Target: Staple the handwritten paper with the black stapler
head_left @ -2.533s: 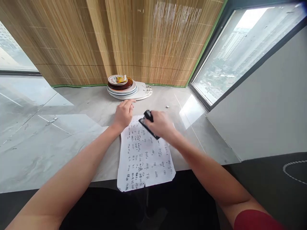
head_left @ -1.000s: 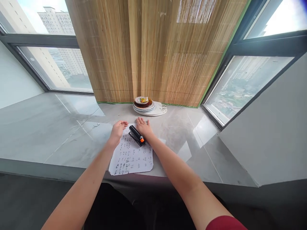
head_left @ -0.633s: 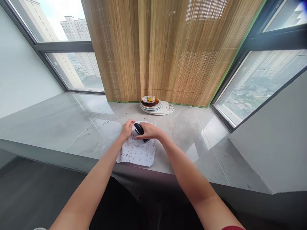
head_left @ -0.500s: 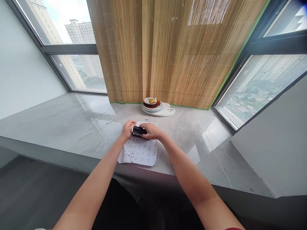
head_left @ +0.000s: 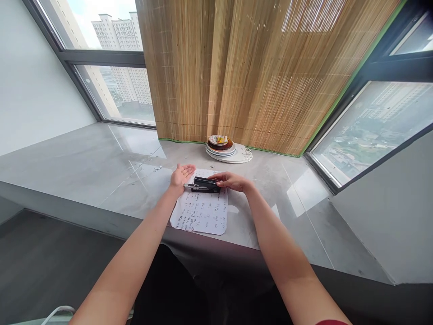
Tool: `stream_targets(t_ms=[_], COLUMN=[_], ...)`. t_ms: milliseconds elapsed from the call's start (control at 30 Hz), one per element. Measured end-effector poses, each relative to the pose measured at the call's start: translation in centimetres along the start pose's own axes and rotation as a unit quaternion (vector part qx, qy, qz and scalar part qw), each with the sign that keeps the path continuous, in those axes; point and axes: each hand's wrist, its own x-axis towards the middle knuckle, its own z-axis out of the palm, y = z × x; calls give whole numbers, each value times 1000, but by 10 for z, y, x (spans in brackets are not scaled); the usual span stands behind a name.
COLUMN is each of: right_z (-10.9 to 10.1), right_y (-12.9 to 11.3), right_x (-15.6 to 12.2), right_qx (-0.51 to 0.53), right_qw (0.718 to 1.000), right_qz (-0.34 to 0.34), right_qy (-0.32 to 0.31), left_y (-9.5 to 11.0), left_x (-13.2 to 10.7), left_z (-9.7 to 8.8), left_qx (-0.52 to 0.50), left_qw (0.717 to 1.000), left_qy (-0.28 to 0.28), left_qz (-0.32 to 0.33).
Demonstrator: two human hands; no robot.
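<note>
A black stapler (head_left: pixel 205 184) lies across the upper part of a sheet of handwritten paper (head_left: pixel 199 212) on the ledge. From its left end sticks out a silver metal part (head_left: pixel 191 185). My right hand (head_left: pixel 233 181) grips the stapler's right end between thumb and fingers. Beside the silver part, my left hand (head_left: pixel 181 176) rests open at the paper's left edge, palm turned up and fingers stretched out. Whether the left hand touches the silver part I cannot tell.
A stack of plates (head_left: pixel 221 151) with a small yellow item on top stands on the grey tiled ledge (head_left: pixel 270 194), before a bamboo blind (head_left: pixel 230 72). Windows flank it on both sides. The ledge's front edge runs just below the paper.
The left hand has turned its palm up and opened. My right hand has shifted to the stapler's right end, and a silver part now sticks out at the left. The view has tilted slightly.
</note>
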Motion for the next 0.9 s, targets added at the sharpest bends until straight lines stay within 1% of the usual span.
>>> stream_targets(t_ms=[33,100,167,200,267,300,333,367,400,433,467,500,533,567,600,667,733,767,833,867,900], right_z=[2,9,19,25,38,43,48,52,56,59,62,65,67,69,71,74,73,72,68,65,62], right_y=[-3,-11,-18,-20,-20,-19,-18,-17,-16,-15,-16,-17,-18,-20,-22,-26,-29,-31,-32,-32,-31], right_x=[0,2,6,8,14,17,19,21,23,25,27,28,29,30,31,30,28,27,24,23,23], right_qx=[-10,-52,-130,-177,-265,-293,-311,-328,-350,-379,-415,-454,-492,-523,-542,-552,-533,-511,-443,-401,-360], right_qw=[1000,995,982,973,953,944,934,919,896,869,839,812,791,778,772,776,794,805,829,846,864], right_qz=[-11,-54,-100,-109,-107,-107,-117,-140,-172,-206,-235,-256,-265,-263,-251,-222,-200,-194,-170,-146,-114], right_qy=[13,61,99,105,97,104,130,170,211,243,260,261,248,231,219,208,213,232,295,321,333], left_y=[3,7,10,10,10,10,9,9,9,9,10,10,10,11,11,10,9,8,8,7,7], left_x=[0,-1,-1,0,1,1,1,0,-1,-2,-3,-4,-6,-7,-8,-8,-7,-6,-5,-5,-5], left_z=[0,-1,-2,-3,-4,-5,-6,-7,-8,-8,-9,-9,-8,-8,-8,-8,-8,-8,-10,-10,-11], left_qx=[-28,-81,-120,-133,-153,-164,-176,-190,-204,-218,-228,-232,-228,-216,-199,-166,-152,-153,-163,-170,-178], left_qw=[999,995,990,988,985,984,982,979,976,973,971,969,969,970,973,979,983,983,982,982,981], left_qy=[9,26,33,33,30,30,29,26,18,7,-9,-26,-43,-55,-63,-62,-55,-52,-52,-50,-47], left_qz=[-17,-46,-62,-66,-68,-67,-65,-66,-68,-70,-74,-80,-87,-93,-97,-100,-88,-83,-75,-67,-56])
